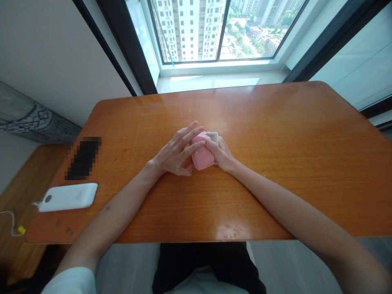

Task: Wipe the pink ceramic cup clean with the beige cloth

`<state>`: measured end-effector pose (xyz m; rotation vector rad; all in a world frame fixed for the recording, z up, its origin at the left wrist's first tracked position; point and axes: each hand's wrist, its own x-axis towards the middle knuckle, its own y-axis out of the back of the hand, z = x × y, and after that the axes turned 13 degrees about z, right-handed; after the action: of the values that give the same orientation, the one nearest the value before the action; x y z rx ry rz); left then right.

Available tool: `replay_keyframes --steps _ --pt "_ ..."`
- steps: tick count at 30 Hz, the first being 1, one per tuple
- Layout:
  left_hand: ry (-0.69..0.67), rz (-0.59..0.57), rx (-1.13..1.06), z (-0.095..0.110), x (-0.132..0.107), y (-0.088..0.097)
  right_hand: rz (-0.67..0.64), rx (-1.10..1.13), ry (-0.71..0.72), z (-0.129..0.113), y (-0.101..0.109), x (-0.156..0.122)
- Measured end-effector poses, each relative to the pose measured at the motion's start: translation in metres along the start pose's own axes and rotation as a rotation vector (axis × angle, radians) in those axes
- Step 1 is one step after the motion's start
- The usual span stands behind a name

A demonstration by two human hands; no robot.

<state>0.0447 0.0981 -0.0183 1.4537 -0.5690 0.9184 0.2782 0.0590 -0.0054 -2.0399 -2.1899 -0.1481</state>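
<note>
Over the middle of the table is a small pink object (203, 158) with a rounded, boxy shape and a smooth surface; its exact kind is not clear. My right hand (225, 157) grips it from the right, thumb laid across its top. Between that hand and the pink surface shows a greyish-white piece (213, 136), perhaps cloth, partly covered by the fingers. From the left, my left hand (179, 151) reaches in with its fingers stretched and apart. Its fingertips overlap the pink side; whether they press on it I cannot tell.
The brown wooden table (290, 134) has rounded corners. A white power-bank-like device (70, 197) with a cable plugged in lies at the left, below a pixelated dark rectangle (83, 158). Beyond the far edge is a window (219, 30); a patterned curtain (39, 116) hangs at left.
</note>
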Motion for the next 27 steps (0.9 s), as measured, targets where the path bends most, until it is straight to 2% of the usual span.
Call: replay_keyframes --steps 6,11,16,20,27 --pt "0.065 -0.020 -0.011 0.002 -0.001 -0.006 0.029 -0.015 -0.018 0.000 0.000 0.000" --pt "0.135 -0.026 0.008 0.004 -0.003 -0.009 0.003 -0.026 0.014 -0.003 0.000 0.001" --pt "0.220 0.008 -0.065 0.008 0.002 -0.009 0.003 -0.053 0.032 -0.002 0.003 0.001" --pt "0.360 0.026 -0.145 0.015 0.005 -0.011 0.015 -0.091 0.052 -0.002 0.004 -0.001" --pt "0.638 -0.011 -0.303 0.023 0.003 -0.014 -0.005 -0.106 0.048 -0.003 0.005 -0.001"
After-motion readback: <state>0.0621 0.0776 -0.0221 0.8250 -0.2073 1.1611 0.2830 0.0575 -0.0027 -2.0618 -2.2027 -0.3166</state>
